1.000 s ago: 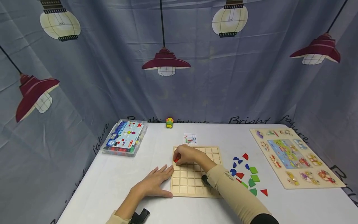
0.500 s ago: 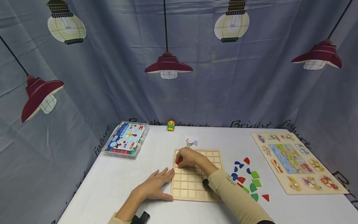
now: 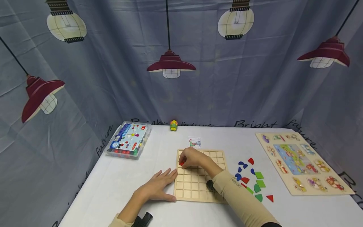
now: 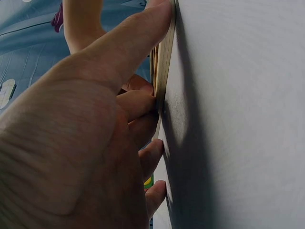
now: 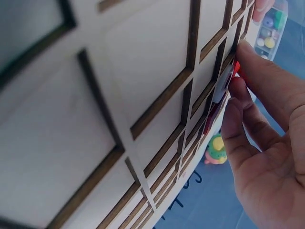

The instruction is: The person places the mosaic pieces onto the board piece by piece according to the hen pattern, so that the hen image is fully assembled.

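My right hand [image 3: 193, 157] is over the upper left part of a wooden grid board [image 3: 191, 190]. Between thumb and fingertips it pinches a small red piece [image 5: 236, 67], held at the board's cells. Beside those fingertips in the right wrist view, another dark red piece [image 5: 208, 125] lies in the grid, partly hidden. My left hand [image 3: 158, 186] rests on the table with fingers spread, its fingertips and thumb touching the board's left edge. In the left wrist view the thumb [image 4: 128, 45] lies along that edge.
Loose red, blue and green pieces [image 3: 260, 183] lie right of the board. A patterned card [image 3: 194, 142] lies behind it. At the back left are a clear plastic case [image 3: 129, 140] and a small toy figure [image 3: 174, 125]. A picture puzzle board [image 3: 304, 164] lies far right.
The right hand has shifted very slightly over the same part of the board, still pinching the red piece. The left hand stays at the board's edge. The head view has tilted a little.
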`<state>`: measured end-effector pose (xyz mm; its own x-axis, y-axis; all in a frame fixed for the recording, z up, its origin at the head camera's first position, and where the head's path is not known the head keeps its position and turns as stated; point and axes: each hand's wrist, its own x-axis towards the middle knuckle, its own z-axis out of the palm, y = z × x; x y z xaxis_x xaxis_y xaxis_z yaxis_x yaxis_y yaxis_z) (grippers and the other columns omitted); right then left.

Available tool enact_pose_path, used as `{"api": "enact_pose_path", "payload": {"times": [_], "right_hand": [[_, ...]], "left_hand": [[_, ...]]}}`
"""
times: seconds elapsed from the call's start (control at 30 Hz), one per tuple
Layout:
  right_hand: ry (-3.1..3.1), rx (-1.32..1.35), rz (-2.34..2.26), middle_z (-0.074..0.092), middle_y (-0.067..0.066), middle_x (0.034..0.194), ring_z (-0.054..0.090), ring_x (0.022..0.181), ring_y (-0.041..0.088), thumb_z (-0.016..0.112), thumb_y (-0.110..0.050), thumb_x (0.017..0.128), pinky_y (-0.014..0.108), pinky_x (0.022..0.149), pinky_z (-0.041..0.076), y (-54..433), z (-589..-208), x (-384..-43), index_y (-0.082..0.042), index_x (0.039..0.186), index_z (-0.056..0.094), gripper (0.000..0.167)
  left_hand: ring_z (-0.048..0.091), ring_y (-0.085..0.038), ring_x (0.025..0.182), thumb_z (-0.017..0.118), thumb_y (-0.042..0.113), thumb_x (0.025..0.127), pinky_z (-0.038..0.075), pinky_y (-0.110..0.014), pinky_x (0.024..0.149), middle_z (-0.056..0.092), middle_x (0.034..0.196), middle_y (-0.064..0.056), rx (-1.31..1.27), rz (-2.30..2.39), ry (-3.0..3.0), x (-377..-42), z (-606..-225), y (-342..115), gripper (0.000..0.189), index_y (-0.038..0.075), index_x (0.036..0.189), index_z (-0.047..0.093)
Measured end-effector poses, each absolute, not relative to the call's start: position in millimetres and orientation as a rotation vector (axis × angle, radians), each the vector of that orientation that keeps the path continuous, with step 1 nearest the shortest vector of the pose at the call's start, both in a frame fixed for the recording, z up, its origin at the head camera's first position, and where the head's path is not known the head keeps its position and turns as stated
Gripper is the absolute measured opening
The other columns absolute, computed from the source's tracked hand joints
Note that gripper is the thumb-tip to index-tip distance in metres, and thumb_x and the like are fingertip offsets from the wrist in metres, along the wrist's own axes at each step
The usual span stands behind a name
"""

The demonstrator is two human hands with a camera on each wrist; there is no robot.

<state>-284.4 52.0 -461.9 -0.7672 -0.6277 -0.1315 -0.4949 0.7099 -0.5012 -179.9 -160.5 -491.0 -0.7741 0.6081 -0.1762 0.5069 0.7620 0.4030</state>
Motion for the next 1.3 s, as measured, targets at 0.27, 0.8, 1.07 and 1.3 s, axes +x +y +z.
{"api": "enact_pose_path", "payload": {"times": [0.27,0.8,1.07,1.3], "right_hand": [[2.624,-0.867,-0.699,0.069,-0.003,0.083,0.058,0.074,0.006,0.085,-0.014,0.073,0.020,0.069,0.051,60.2,-460.8,-282.4,-0.011,0.091,0.075,0.020],[2.600,-0.874,-0.860,0.065,-0.007,0.077,0.057,0.071,0.005,0.081,-0.012,0.076,0.019,0.065,0.050,88.1,-454.8,-266.8,-0.009,0.090,0.072,0.018],[2.603,-0.773,-0.946,0.063,-0.006,0.074,0.055,0.068,0.006,0.081,-0.012,0.074,0.019,0.061,0.048,113.2,-450.6,-252.8,-0.009,0.090,0.071,0.019],[2.598,-0.760,-0.988,0.061,-0.006,0.074,0.053,0.068,0.006,0.081,-0.013,0.074,0.018,0.061,0.047,133.2,-452.0,-236.6,-0.007,0.090,0.071,0.020]], "left_hand": [[0.018,-0.026,0.152,0.068,0.065,0.077,0.016,-0.056,0.122,0.023,0.163,0.000,0.879,0.500,2.651,-181.6,-490.3,-156.6,0.102,0.013,0.155,0.026],[0.018,-0.028,0.152,0.068,0.066,0.076,0.015,-0.057,0.121,0.024,0.162,-0.002,0.867,0.531,2.646,-181.2,-491.6,-158.3,0.103,0.012,0.154,0.028],[0.020,-0.029,0.151,0.070,0.064,0.076,0.016,-0.057,0.121,0.027,0.162,-0.003,0.865,0.545,2.667,-178.3,-491.3,-160.2,0.102,0.011,0.153,0.031],[0.021,-0.029,0.151,0.072,0.061,0.075,0.015,-0.057,0.121,0.027,0.162,-0.003,0.858,0.566,2.659,-178.0,-490.1,-158.7,0.102,0.010,0.153,0.031]]}}
